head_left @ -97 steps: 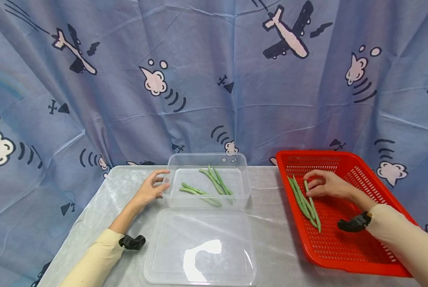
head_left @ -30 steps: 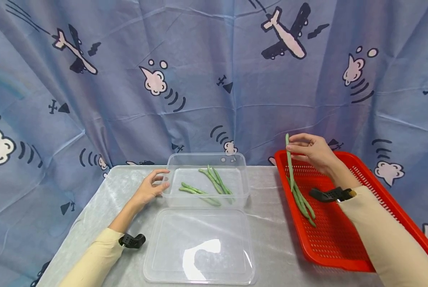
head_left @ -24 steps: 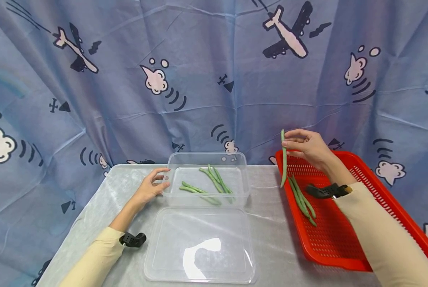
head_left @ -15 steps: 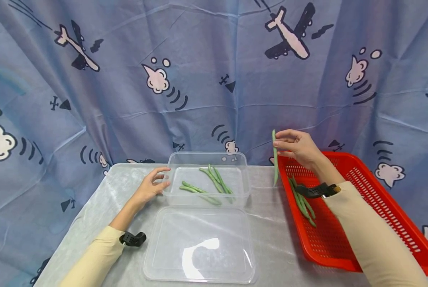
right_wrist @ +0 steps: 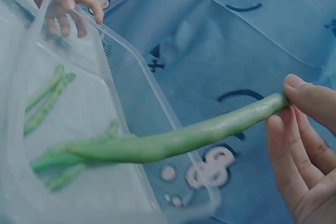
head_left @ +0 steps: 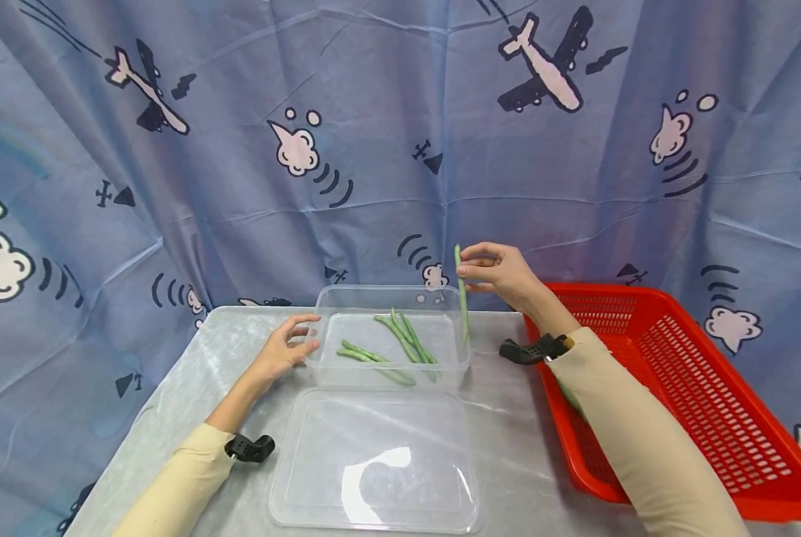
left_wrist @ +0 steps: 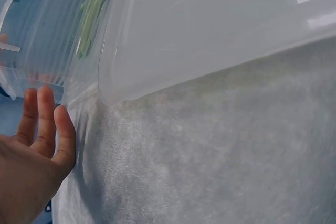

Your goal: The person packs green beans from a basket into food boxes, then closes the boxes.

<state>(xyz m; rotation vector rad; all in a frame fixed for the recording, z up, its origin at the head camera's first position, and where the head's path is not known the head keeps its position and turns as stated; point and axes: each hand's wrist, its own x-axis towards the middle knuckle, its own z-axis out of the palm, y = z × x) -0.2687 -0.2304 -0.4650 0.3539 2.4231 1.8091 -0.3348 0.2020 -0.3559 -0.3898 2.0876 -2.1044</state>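
My right hand (head_left: 503, 274) pinches a green bean (head_left: 464, 304) near its upper end, between thumb and fingertips. The bean hangs nearly upright over the right end of a clear plastic box (head_left: 387, 377). In the right wrist view, its far end overlaps other green beans (right_wrist: 50, 95) lying in the box. Several green beans (head_left: 407, 337) are in two small groups on the box floor. At the box's left wall rests my left hand (head_left: 281, 352), fingers spread and loosely bent, fingertips right at the plastic. The left wrist view shows three fingers (left_wrist: 46, 121) extended beside the wall.
A clear flat lid (head_left: 374, 455) lies on the pale-covered table (head_left: 508, 418) in front of the box. To the right stands a red perforated basket (head_left: 702, 388); my right forearm crosses it, mostly hiding the green beans (head_left: 570, 395) inside. A blue patterned curtain (head_left: 374, 149) hangs behind.
My right hand has lifted one green bean out of the red basket and carried it left to above the clear box. My left hand has stayed at the box's left wall.
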